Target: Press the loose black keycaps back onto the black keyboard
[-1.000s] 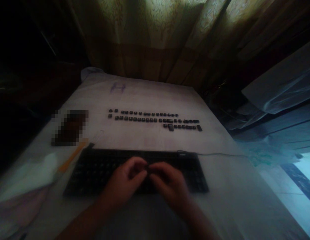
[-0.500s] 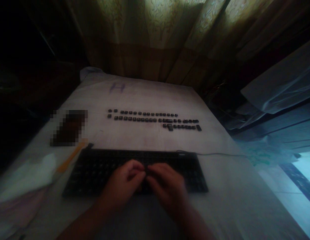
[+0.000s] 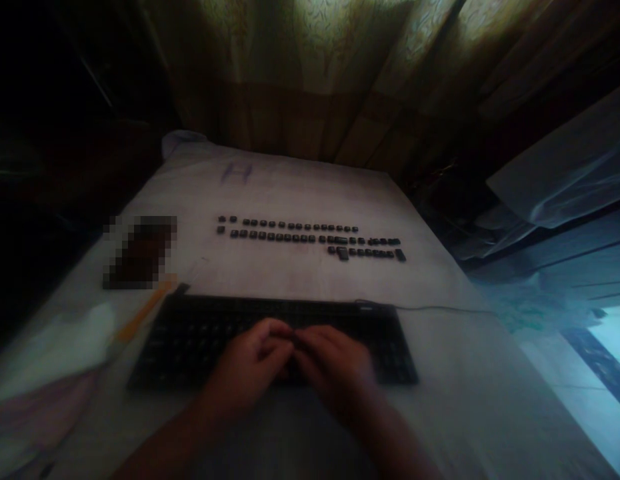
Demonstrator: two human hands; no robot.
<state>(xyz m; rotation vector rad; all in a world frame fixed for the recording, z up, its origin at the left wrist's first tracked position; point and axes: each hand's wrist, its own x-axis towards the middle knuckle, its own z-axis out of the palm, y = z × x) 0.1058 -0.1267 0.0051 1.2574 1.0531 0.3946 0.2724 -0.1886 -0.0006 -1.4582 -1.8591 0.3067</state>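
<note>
A black keyboard (image 3: 190,340) lies on the cloth-covered table in front of me. Over its middle, my left hand (image 3: 257,357) and my right hand (image 3: 335,360) meet with fingertips pinched together. Something small and dark seems to be between the fingertips, but blur hides what it is. Behind the keyboard, loose black keycaps (image 3: 277,237) lie in rows on the cloth, with a larger keycap (image 3: 400,255) at the right end. A cable (image 3: 440,309) runs from the keyboard's back edge to the right.
To the left lie a pixelated dark object (image 3: 140,257), a brush with an orange handle (image 3: 145,313) and a crumpled white and pink cloth (image 3: 65,353). A patterned curtain (image 3: 310,80) hangs behind the table (image 3: 310,187). White sheeting (image 3: 565,160) is at the right.
My fingertips have drawn closer together over the keyboard. The whole view has shifted very slightly; the keycap rows look the same.
</note>
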